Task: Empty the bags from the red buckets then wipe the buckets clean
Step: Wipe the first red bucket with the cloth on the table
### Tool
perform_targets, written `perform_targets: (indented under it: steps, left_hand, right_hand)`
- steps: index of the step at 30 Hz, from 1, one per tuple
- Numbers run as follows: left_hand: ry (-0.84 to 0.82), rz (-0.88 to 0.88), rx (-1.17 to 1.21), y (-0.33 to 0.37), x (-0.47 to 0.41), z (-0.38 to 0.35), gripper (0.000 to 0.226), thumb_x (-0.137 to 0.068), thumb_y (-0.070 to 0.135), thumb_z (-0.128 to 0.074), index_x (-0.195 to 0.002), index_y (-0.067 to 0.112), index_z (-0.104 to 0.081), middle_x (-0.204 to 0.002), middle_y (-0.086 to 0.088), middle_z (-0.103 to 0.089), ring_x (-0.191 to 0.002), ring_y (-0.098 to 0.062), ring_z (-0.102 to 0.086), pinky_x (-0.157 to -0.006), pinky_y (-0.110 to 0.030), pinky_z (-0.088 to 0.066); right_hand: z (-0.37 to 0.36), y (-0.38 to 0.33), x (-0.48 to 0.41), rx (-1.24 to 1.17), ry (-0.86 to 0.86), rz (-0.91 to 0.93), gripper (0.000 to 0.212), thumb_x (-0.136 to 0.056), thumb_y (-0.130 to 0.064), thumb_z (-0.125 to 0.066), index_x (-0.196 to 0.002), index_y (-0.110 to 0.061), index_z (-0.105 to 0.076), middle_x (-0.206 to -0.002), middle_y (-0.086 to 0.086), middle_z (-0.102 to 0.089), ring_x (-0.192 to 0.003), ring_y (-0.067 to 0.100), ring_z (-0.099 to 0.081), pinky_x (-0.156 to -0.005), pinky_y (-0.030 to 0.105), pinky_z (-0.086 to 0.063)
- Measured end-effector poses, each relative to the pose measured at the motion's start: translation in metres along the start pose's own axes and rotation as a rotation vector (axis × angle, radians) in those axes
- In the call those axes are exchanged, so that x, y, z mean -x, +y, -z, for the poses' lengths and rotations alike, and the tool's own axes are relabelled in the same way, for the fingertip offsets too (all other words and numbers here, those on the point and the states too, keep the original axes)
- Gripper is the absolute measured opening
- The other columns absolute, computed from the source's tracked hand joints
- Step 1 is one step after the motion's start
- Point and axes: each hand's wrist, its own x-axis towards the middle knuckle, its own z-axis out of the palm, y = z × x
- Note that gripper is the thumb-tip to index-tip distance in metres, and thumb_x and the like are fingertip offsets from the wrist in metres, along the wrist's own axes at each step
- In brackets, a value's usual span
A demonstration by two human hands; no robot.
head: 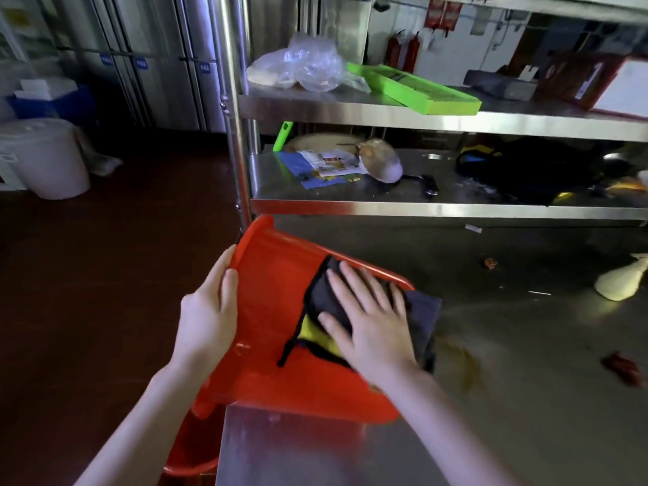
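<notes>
The bucket (273, 310), tipped at the desk's (526, 345) near left corner, is gripped by the left hand (207, 310); a cloth (322, 296) is pressed on it by the flat right hand (371, 320). Judged light and likely slick, it is best held at the rim.

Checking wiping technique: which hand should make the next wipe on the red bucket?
Right: the right hand lies flat on the cloth against the red bucket, while the left hand grips its edge, steadying it.
</notes>
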Motion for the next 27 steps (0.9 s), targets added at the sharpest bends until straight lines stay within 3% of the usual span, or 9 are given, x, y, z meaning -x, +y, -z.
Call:
perform_targets:
  steps: [2,6,9,12,14,19,22,25,27]
  left_hand:
    - [0.009,-0.014,0.018,-0.003,0.007,0.000,0.038,-0.101,0.048,-0.032,-0.138,0.052,-0.041,-0.049,-0.005,-0.053,-0.034,-0.005,-0.041,-0.034,-0.015,-0.035]
    - [0.015,-0.017,0.001,-0.001,0.017,-0.001,0.038,-0.101,0.048,-0.029,-0.138,0.056,-0.038,-0.045,0.000,-0.048,-0.032,-0.006,-0.039,-0.033,-0.016,-0.036]
    - [0.016,-0.016,-0.049,0.002,0.012,-0.004,0.038,-0.101,0.048,-0.029,-0.137,0.058,-0.037,-0.044,0.005,-0.046,-0.031,-0.005,-0.038,-0.032,-0.020,-0.036]
    - [0.016,-0.036,-0.036,0.000,0.004,-0.006,0.037,-0.101,0.046,-0.030,-0.136,0.057,-0.039,-0.041,0.007,-0.046,-0.031,-0.005,-0.038,-0.033,-0.017,-0.034]
    - [0.020,-0.031,0.018,-0.005,0.004,-0.006,0.037,-0.102,0.045,-0.032,-0.137,0.056,-0.041,-0.042,0.008,-0.046,-0.034,-0.004,-0.038,-0.034,-0.015,-0.033]
    - [0.029,-0.123,0.095,-0.015,0.043,-0.015,0.041,-0.100,0.045,-0.031,-0.138,0.056,-0.042,-0.067,0.023,-0.060,-0.052,0.005,-0.050,-0.057,-0.011,-0.047]
    - [0.000,-0.105,0.137,-0.026,0.062,-0.019,0.045,-0.097,0.053,-0.026,-0.140,0.056,-0.039,-0.055,-0.004,-0.054,-0.044,-0.016,-0.046,-0.047,-0.029,-0.049]
    - [-0.035,-0.066,0.141,-0.029,0.067,-0.013,0.045,-0.096,0.049,-0.025,-0.140,0.059,-0.036,-0.046,-0.001,-0.041,-0.039,-0.005,-0.034,-0.040,-0.024,-0.035]
    - [-0.097,-0.040,0.147,-0.024,0.061,-0.005,0.048,-0.096,0.042,-0.025,-0.138,0.062,-0.035,-0.047,0.003,-0.042,-0.041,-0.004,-0.036,-0.043,-0.021,-0.035]
  right_hand:
    - [0.007,0.036,-0.029,-0.068,-0.116,-0.187,0.064,-0.092,-0.069,-0.020,-0.148,-0.040,-0.033,-0.156,-0.016,-0.030,-0.142,0.016,-0.033,-0.112,0.048,-0.029]
    - [0.011,0.091,-0.063,-0.550,-0.402,-0.447,0.053,-0.094,-0.065,-0.035,-0.141,-0.042,-0.044,-0.151,-0.014,-0.040,-0.138,0.016,-0.038,-0.103,0.031,-0.033]
    - [0.007,0.082,-0.045,-0.408,-0.260,-0.338,0.051,-0.097,-0.059,-0.036,-0.143,-0.038,-0.044,-0.151,-0.015,-0.040,-0.140,0.013,-0.036,-0.110,0.030,-0.030]
    - [0.003,0.044,-0.001,-0.036,-0.028,-0.060,0.060,-0.096,-0.061,-0.026,-0.148,-0.032,-0.038,-0.156,-0.011,-0.033,-0.144,0.016,-0.031,-0.116,0.046,-0.025]
    - [0.001,0.014,0.020,0.025,0.013,0.040,0.060,-0.098,-0.061,-0.025,-0.150,-0.032,-0.033,-0.160,-0.009,-0.026,-0.147,0.019,-0.025,-0.115,0.052,-0.023]
    - [-0.002,-0.039,-0.027,-0.018,-0.016,0.054,0.062,-0.096,-0.064,-0.022,-0.150,-0.035,-0.030,-0.159,-0.011,-0.024,-0.146,0.020,-0.024,-0.112,0.056,-0.021]
    - [0.003,-0.047,-0.096,-0.157,-0.193,-0.086,0.060,-0.094,-0.065,-0.022,-0.147,-0.038,-0.031,-0.157,-0.014,-0.028,-0.143,0.020,-0.028,-0.110,0.055,-0.021]
    - [0.003,-0.051,-0.133,-0.245,-0.370,-0.181,0.058,-0.097,-0.061,-0.019,-0.148,-0.037,-0.029,-0.157,-0.011,-0.028,-0.141,0.025,-0.029,-0.109,0.057,-0.019]
    - [0.006,-0.053,-0.117,-0.195,-0.274,-0.108,0.057,-0.098,-0.059,-0.022,-0.148,-0.034,-0.031,-0.157,-0.012,-0.030,-0.142,0.022,-0.029,-0.109,0.055,-0.022]
